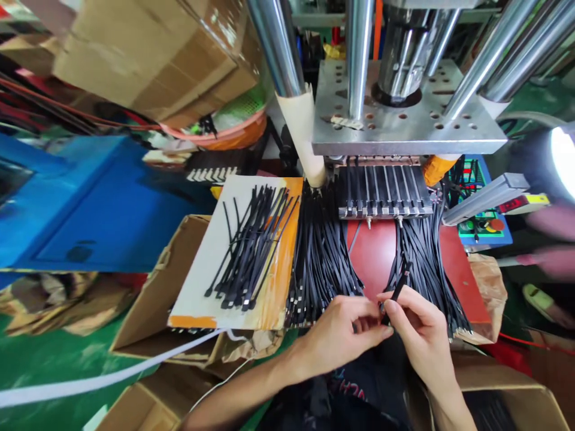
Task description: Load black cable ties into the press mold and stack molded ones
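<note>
My left hand [345, 335] and my right hand [415, 326] meet at the front edge of a red work surface [375, 254]. Both pinch the same thin black cable [398, 290], which sticks up between the fingertips. Left of my hands lies a thick bundle of black cables [321, 257]. A second bundle [424, 257] fans out just behind my right hand. Above them a metal mould [384, 191] holds a row of black cable ends.
A press with steel columns and a drilled plate [404, 129] stands over the mould. A white and orange board [245, 251] carries loose black cables. Cardboard boxes [153, 305] sit at the left, a blue machine housing [90, 203] further left, a control panel [483, 224] at the right.
</note>
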Action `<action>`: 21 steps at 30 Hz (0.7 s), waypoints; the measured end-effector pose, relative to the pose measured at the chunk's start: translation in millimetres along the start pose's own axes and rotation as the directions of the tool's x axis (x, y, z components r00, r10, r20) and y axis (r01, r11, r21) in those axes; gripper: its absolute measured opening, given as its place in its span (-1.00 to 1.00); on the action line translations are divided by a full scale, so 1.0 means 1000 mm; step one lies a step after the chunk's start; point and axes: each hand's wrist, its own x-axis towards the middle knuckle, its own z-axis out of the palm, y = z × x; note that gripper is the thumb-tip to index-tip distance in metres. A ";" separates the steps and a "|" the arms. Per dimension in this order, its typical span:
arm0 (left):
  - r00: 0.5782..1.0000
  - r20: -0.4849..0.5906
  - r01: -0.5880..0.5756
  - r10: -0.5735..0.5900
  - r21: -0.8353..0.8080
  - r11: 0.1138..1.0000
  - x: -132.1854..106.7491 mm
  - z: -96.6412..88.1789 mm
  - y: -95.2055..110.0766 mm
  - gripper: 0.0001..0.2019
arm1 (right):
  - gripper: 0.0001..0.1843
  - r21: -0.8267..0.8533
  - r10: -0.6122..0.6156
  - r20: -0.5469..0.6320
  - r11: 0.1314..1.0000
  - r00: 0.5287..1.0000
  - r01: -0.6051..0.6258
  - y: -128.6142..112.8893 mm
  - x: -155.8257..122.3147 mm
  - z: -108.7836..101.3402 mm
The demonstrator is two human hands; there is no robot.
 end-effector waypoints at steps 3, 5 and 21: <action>0.987 -0.089 -0.134 0.133 -0.011 0.991 0.021 -0.019 0.019 -0.64 | -0.75 -0.051 -0.019 0.007 0.998 1.000 0.020 0.002 -0.004 0.005; 0.972 -0.069 -0.229 0.226 -0.039 0.973 0.036 -0.030 0.032 -0.75 | -0.71 -0.071 -0.029 0.009 0.997 1.000 0.030 0.004 -0.007 0.007; 0.979 -0.040 -0.204 0.200 -0.187 0.961 0.048 -0.035 0.040 -0.87 | -0.79 -0.137 -0.167 -0.055 0.978 0.984 0.158 0.001 0.005 0.005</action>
